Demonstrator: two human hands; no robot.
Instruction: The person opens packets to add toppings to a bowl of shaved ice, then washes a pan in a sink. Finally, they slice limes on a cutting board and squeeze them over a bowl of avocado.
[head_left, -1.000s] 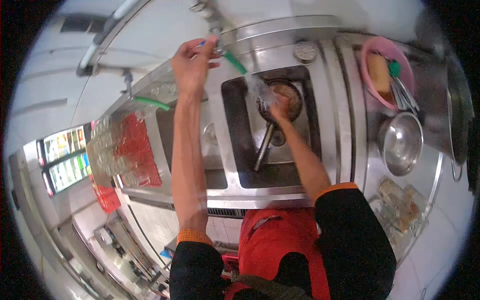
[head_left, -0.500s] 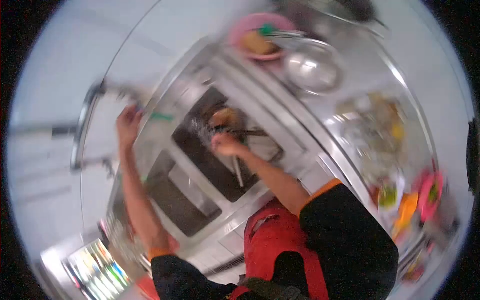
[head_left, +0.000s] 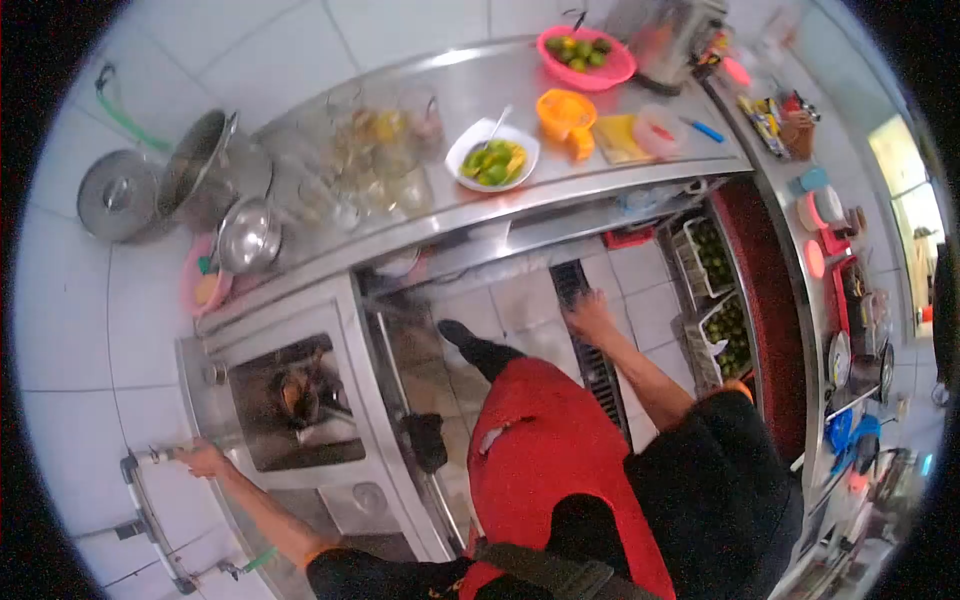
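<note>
My left hand (head_left: pixel 207 459) reaches to the wall beside the sink, its fingers closed round the end of the metal tap (head_left: pixel 158 457). The sink basin (head_left: pixel 255 440) is right of that hand, with a brownish round item (head_left: pixel 298 393) and other wares in it, too blurred to name. My right hand (head_left: pixel 590 318) hangs over the tiled floor, above a dark drain grate (head_left: pixel 600 375). Its fingers are loosely apart, and I see nothing in them.
Along the steel counter (head_left: pixel 420 215) stand glasses (head_left: pixel 380 180), a white bowl of cut limes (head_left: pixel 492 157), an orange juicer (head_left: pixel 567 118) and a pink basin of limes (head_left: pixel 587 58). Crates of limes (head_left: pixel 725 330) sit below. A large pot (head_left: pixel 200 170) and a steel bowl (head_left: pixel 249 236) are at left.
My view has swung right toward the counter. My right hand has left the sink basin and now hangs over the floor. My left hand stays by the tap.
</note>
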